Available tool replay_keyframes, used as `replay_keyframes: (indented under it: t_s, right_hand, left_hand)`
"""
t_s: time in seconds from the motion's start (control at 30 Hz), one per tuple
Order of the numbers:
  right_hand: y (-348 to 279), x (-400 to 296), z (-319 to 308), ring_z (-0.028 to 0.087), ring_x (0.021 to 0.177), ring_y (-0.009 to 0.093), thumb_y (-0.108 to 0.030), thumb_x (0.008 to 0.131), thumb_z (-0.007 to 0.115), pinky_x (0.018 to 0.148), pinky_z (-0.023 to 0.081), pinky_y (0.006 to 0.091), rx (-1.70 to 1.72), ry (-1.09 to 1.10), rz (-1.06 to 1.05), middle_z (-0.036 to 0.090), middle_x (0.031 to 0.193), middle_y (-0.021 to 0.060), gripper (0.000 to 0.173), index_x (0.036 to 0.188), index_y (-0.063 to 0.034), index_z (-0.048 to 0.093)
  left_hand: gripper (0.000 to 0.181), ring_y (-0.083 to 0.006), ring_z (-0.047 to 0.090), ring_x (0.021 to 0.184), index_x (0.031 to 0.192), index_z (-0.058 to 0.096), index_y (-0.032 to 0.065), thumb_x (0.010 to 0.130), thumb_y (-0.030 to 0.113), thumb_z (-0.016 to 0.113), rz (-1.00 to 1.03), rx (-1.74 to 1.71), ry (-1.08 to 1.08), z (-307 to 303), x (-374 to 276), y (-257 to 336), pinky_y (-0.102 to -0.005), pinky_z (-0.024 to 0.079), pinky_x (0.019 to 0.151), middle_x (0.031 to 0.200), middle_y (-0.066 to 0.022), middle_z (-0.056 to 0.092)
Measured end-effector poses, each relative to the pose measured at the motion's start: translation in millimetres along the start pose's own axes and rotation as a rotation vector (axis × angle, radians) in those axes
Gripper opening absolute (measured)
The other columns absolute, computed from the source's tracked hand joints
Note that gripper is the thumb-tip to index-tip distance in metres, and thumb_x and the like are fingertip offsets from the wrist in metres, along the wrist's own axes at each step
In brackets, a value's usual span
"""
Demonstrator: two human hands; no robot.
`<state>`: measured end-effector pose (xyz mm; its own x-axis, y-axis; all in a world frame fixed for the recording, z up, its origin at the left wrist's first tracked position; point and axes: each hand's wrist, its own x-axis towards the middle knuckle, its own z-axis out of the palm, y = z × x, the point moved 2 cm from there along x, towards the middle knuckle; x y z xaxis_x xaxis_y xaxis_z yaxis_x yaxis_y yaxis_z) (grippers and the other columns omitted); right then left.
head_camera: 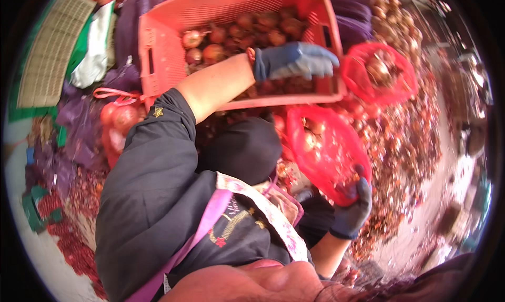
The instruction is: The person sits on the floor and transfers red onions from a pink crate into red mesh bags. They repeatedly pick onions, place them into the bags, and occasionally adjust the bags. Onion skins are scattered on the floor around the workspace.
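My left hand point(298, 61), in a blue and grey work glove, stretches over a red plastic crate point(169, 71), fingers extended towards its right wall. It is blurred and nothing shows in its grasp. Red onions point(213, 53) lie in the crate below it. Lower right, my right hand point(353, 211), also gloved, grips the rim of a red mesh bag point(331, 156), thumb up at the edge. The bag hangs open towards me, with some onions point(313, 134) near its far end.
Another red mesh bag point(378, 75) with onions stands right of the crate. Onion skins point(406, 156) cover the floor at right. A tied red bag of onions point(122, 118), purple net sacks point(81, 128) and a woven mat point(55, 45) lie at left.
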<state>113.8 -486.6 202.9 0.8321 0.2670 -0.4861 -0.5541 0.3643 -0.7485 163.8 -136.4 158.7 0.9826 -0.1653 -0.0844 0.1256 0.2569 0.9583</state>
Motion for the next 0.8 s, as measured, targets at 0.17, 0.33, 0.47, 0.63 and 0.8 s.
replay_keyframes:
  t_s: [0.17, 0.33, 0.47, 0.63, 0.8]
  right_hand:
    - [8.9, 14.5, -8.8, 0.061, 0.091, 0.021, -0.025, 0.089, 0.058, 0.084, 0.051, 0.0351, -0.083, -0.105, 0.054, 0.06, 0.106, 0.0125, 0.052, 0.129, 0.0069, 0.051]
    - [9.1, 18.1, 21.6, 0.06, 0.096, 0.023, -0.025, 0.089, 0.058, 0.086, 0.051, 0.037, -0.146, -0.007, 0.054, 0.06, 0.111, 0.0138, 0.053, 0.131, 0.0066, 0.05]
    - [10.4, 22.1, 26.6, 0.062, 0.082, 0.019, -0.023, 0.089, 0.057, 0.079, 0.055, 0.0351, -0.067, -0.011, 0.056, 0.058, 0.088, 0.0053, 0.052, 0.131, 0.0069, 0.049]
    - [10.7, 20.0, 28.3, 0.053, 0.061, 0.013, -0.019, 0.09, 0.057, 0.067, 0.053, 0.0322, -0.054, 0.012, 0.073, 0.048, 0.067, -0.0012, 0.047, 0.127, 0.0073, 0.051]
    - [10.8, 14.9, 33.7, 0.05, 0.06, 0.011, -0.019, 0.089, 0.058, 0.067, 0.052, 0.0302, -0.081, -0.003, 0.041, 0.046, 0.067, -0.0016, 0.047, 0.127, 0.0076, 0.051]
  left_hand:
    - [0.039, -0.0281, 0.066, 0.095, 0.106, 0.067, 0.008, 0.091, 0.042, 0.055, -0.669, 1.342, 0.096, -141.3, -92.1, -63.9, -0.0401, 0.049, 0.08, 0.103, -0.0145, 0.069]
    - [0.054, -0.0387, 0.063, 0.102, 0.116, 0.064, 0.009, 0.082, 0.051, 0.061, -0.934, 1.194, 0.137, -142.7, -133.9, -189.6, -0.0411, 0.05, 0.087, 0.115, -0.0212, 0.065]
    - [0.041, -0.0301, 0.065, 0.095, 0.114, 0.064, 0.0066, 0.091, 0.039, 0.055, -0.537, 0.917, 0.17, -178.1, -117.7, -235.2, -0.0384, 0.051, 0.084, 0.109, -0.0144, 0.066]
    - [0.04, -0.0181, 0.062, 0.106, 0.119, 0.06, 0.0057, 0.096, 0.037, 0.053, -0.04, -0.595, 0.008, -128.1, -57.0, -126.5, -0.0326, 0.049, 0.093, 0.11, -0.0059, 0.065]
    - [0.048, -0.0153, 0.06, 0.104, 0.129, 0.055, 0.0006, 0.095, 0.034, 0.056, 0.198, -0.008, -0.214, 9.5, -7.6, -25.8, -0.0268, 0.048, 0.091, 0.115, -0.0064, 0.063]
